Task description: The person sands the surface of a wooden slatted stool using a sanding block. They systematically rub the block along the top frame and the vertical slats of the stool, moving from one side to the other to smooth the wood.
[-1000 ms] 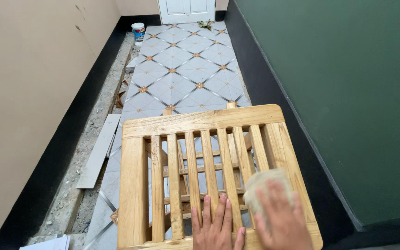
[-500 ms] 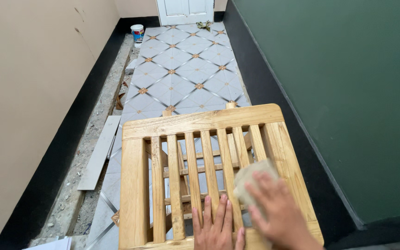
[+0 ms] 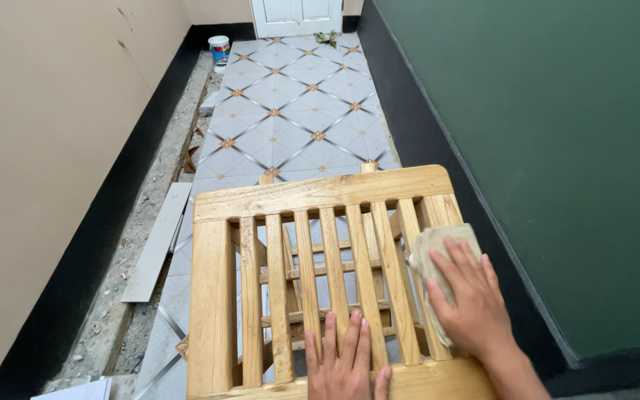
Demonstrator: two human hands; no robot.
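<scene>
A slatted wooden frame (image 3: 216, 296) of pale varnished wood lies flat in front of me, its slats running away from me. My left hand (image 3: 346, 359) rests flat on the near slats, fingers together, holding nothing. My right hand (image 3: 468, 300) presses a beige piece of sandpaper or cloth (image 3: 431, 244) onto the frame's right side board, fingers spread over it.
A narrow corridor runs ahead with a patterned tiled floor (image 3: 290, 111). A beige wall is at the left, a dark green wall (image 3: 550, 148) at the right. A loose tile strip (image 3: 158, 241) lies on rubble at the left. A small paint bucket (image 3: 220, 49) stands near a white door (image 3: 298, 15).
My right hand has slid the beige piece from the near slats rightward and away from me onto the right side board. The left hand has stayed put.
</scene>
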